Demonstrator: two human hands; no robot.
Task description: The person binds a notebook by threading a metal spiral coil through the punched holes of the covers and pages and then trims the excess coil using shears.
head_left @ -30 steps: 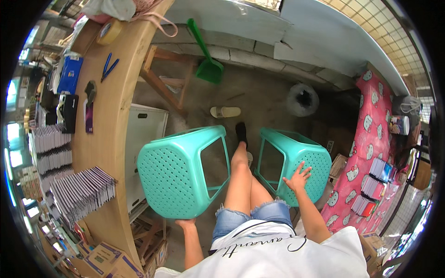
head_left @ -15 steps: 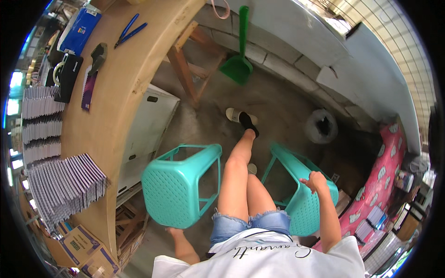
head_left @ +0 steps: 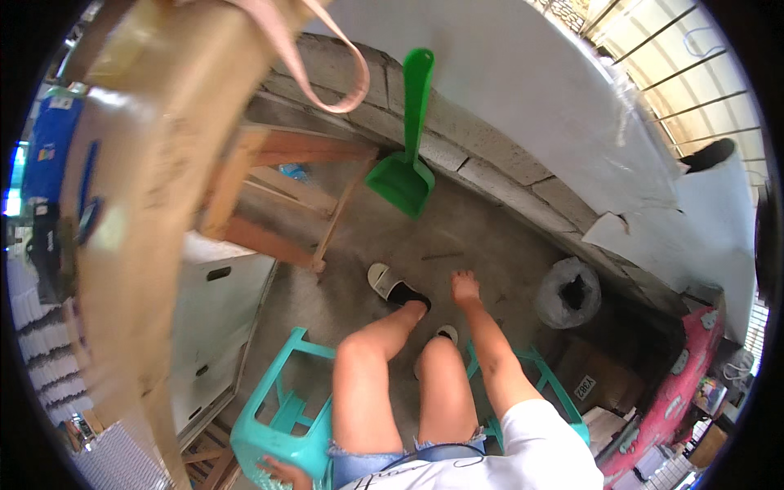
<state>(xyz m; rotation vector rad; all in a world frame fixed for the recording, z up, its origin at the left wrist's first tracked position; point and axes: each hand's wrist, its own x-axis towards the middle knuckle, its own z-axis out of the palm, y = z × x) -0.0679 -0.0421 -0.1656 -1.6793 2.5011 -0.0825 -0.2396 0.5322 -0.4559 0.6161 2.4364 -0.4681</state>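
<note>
My left hand [head_left: 286, 472] is down by the teal plastic stool [head_left: 282, 441] at the lower left. Its fingers are spread against the stool's perforated seat, not wrapped round it. My right hand [head_left: 465, 287] is stretched forward over the concrete floor, loosely open, with nothing seen in it. Ahead of it, a green long-handled dustpan [head_left: 402, 181] leans by the block wall. A second teal stool [head_left: 563, 400] is partly hidden behind my right arm and leg.
A wooden table [head_left: 139, 269] runs along the left, with a wooden trestle [head_left: 269, 237] beyond its white panel. A pink strap [head_left: 314, 77] hangs at the top. To the right stand a plastic-lined bin [head_left: 569, 292] and a cardboard box [head_left: 596, 376]. A block wall [head_left: 514, 155] bounds the far side.
My view has shifted forward, bringing the dustpan and trestle nearer. My right hand has gone from above the right stool to out over the floor. My left hand now touches the left stool.
</note>
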